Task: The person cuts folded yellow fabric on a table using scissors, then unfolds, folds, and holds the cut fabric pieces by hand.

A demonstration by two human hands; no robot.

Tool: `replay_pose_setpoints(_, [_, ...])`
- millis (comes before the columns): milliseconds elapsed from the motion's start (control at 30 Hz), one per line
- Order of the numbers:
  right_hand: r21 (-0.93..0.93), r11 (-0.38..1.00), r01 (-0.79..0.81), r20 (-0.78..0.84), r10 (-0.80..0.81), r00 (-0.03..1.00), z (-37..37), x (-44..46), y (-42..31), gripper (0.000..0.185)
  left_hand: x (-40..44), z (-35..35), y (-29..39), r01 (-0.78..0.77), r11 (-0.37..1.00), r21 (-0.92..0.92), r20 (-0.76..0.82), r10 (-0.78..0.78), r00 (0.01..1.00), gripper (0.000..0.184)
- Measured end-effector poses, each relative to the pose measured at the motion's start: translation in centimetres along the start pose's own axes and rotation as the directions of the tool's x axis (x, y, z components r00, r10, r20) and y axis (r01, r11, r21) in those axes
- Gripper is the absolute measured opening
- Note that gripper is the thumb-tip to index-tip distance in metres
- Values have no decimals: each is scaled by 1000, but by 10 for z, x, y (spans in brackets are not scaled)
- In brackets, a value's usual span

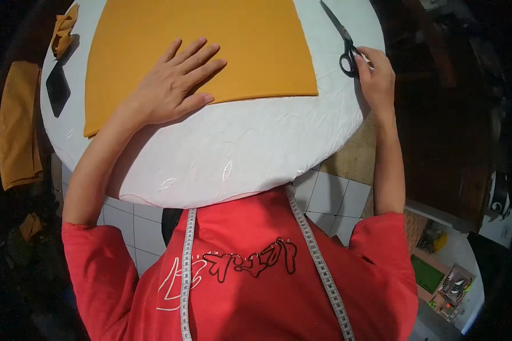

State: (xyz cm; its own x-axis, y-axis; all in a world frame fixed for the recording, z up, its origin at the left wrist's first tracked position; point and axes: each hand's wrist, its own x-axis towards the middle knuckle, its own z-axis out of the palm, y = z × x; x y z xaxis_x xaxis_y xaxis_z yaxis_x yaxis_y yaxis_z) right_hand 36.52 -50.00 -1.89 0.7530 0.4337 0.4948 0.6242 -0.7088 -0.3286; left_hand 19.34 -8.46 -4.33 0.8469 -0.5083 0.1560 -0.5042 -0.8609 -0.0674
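White-covered desk (239,153) spans most of your view, its rounded near edge against your body. On it, the mustard fabric (261,45) lies flat, near edge running crosswise, with what look like stacked layers there. Your left hand (173,88) presses it near that edge, fingers spread, gripping nothing.

Lower right, beside your sleeve, off the desk: a pinkish tray (437,260). In it, a green rectangular item (426,275) fills one section; next to that, a jumble of small dark and pale bits (457,284), too small for you to name.

Your right hand (376,79), at the desk's right side, has thumb and fingers closed on the handle of the black-handled scissors (346,37). Scissors lie just left of the palm, right of the fabric and clear of it. Long axis points away from you, tips leaning left; blades look shut. Right hand nearer, left well apart.

Far left of you on the desk: a dark diamond-shaped piece (58,90), nothing touching it.
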Motion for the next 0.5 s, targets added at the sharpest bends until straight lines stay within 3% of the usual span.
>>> replay_pose_setpoints(200, [-98,988,-117,88,126,988,11,17,5,28,-1,-1,1,17,1000,-17,15,-17,1000,69])
replay_pose_setpoints(333, [-108,947,-304,288,322,902,-5,31,-17,29,0,1,-1,-5,1000,-5,2,5,1000,69])
replay_pose_setpoints(500, [-229,952,-204,449,289,846,-3,45,-6,37,1,3,-1,-4,1000,12,-26,4,1000,68])
